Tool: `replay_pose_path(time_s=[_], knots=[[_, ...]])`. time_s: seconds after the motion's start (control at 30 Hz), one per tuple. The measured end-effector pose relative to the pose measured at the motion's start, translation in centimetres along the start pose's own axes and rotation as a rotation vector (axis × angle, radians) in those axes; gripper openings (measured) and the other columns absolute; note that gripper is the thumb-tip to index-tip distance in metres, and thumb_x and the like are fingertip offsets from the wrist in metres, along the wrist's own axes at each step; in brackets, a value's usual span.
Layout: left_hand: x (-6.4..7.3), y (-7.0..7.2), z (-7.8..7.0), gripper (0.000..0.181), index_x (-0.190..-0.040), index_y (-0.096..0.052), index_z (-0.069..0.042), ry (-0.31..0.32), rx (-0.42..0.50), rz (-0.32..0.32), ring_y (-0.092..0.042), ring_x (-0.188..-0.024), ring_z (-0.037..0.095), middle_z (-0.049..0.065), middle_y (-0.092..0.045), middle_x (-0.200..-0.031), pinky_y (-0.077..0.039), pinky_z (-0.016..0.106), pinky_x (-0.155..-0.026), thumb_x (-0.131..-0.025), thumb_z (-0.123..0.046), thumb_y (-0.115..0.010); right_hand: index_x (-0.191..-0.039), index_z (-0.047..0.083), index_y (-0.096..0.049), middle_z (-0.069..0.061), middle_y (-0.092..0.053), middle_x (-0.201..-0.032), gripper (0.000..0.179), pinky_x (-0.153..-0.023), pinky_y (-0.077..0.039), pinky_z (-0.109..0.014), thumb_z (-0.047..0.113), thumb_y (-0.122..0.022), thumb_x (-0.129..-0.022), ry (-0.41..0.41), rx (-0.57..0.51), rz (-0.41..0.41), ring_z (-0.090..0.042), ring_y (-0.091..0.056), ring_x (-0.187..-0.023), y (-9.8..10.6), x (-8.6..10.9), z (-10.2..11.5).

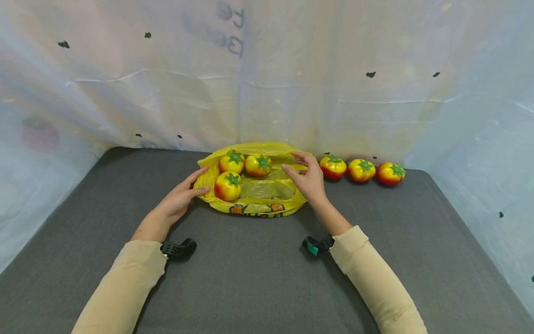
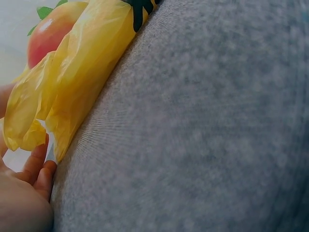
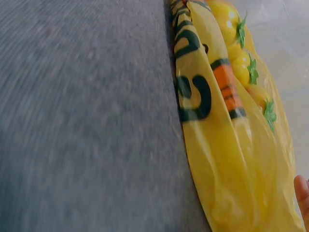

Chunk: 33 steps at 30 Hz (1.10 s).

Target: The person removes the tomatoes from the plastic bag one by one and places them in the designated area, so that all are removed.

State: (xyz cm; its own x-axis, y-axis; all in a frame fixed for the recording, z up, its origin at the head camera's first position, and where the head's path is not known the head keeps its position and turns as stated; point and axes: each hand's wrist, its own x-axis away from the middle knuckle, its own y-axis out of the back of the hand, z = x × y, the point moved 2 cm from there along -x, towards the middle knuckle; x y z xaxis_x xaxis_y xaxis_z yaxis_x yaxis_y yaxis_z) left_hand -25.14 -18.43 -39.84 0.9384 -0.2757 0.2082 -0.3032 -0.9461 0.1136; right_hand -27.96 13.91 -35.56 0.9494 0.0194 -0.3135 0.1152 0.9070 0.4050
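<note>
A yellow plastic bag (image 1: pixel 294 205) with orange and dark print lies spread on the dark table, its mouth facing up. Three yellow-red toy tomatoes with green leaf tops sit in its left half: one at the back left (image 1: pixel 231 162), one beside it (image 1: pixel 257 165), one in front (image 1: pixel 227 186). My left hand (image 1: pixel 177 199) is at the bag's left edge, thumb and fingers extended and spread, seemingly touching the plastic. Over the bag's right end is my right hand (image 1: pixel 309 178), thumb and fingers apart, holding nothing. The right wrist view catches only a fingertip (image 3: pixel 301 193) near the plastic.
Three more toy tomatoes stand in a row at the table's back right: a near one (image 1: pixel 333 167), a middle one (image 1: pixel 361 170) and an outer one (image 1: pixel 390 174). Pale sheeting (image 1: pixel 292 106) closes off the back and sides. The grey table (image 1: pixel 250 273) extends toward me.
</note>
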Motion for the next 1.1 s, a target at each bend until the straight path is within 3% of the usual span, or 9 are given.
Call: replay_pose_path(time_s=[0.47, 1.1], knots=[[-0.1, 0.1, 0.2, 0.07, -0.155, -0.01, -0.03, -0.023, 0.017, 0.004, 0.017, -0.146, 0.027, 0.0, 0.017, -0.16, 0.008, 0.063, -0.112, -0.1, -0.025, -0.052, -0.134, 0.007, -0.053, -0.013, -0.048, -0.138, 0.053, -0.1, -0.044, -0.045, 0.026, -0.071, -0.088, -0.098, -0.02, 0.114, -0.032, -0.047, -0.126, -3.0, -1.0, 0.2], [0.1, 0.0, -0.1, 0.069, -0.156, -0.011, -0.028, -0.016, 0.015, 0.007, 0.016, -0.146, 0.03, 0.002, 0.016, -0.16, 0.007, 0.064, -0.111, -0.1, -0.024, -0.051, -0.137, 0.014, -0.052, -0.012, -0.045, -0.141, 0.056, -0.103, -0.041, -0.044, 0.031, -0.071, -0.087, -0.105, 0.053, 0.184, -0.031, -0.046, -0.126, -5.3, -2.0, 0.1]])
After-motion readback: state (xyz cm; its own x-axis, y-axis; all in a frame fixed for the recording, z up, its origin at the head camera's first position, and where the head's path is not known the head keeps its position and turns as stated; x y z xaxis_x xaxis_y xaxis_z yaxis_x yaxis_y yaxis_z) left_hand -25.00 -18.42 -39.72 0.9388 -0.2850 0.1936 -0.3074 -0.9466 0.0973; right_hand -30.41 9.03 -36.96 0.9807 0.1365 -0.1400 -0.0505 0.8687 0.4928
